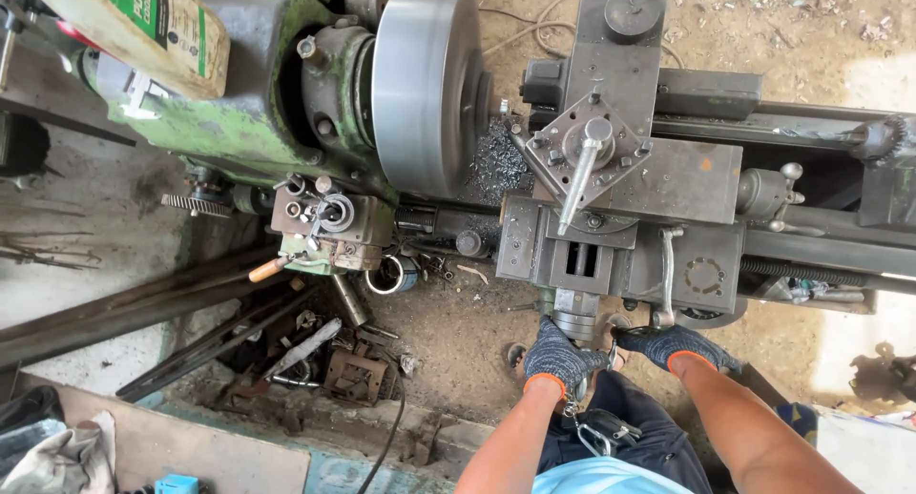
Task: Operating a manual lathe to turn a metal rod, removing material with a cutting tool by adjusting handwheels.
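I look straight down on an old green and grey lathe. Its big round chuck [425,89] sits at the top centre, with the tool post [590,143] and its lever just to the right. My left hand [558,356], in a dark knit glove with an orange cuff, grips the cross-slide handle [574,320] at the near side of the carriage [620,256]. My right hand [673,346], gloved the same way, rests by the carriage handwheel [711,315], and its fingers are partly hidden under the apron.
Dark metal chips [496,165] lie on the bed beside the chuck. Steel bars [124,308] and scrap parts [334,360] cover the dirt floor at the left. A wooden board [181,442] and a rag [62,456] lie at the bottom left. The lathe bed [821,132] runs off right.
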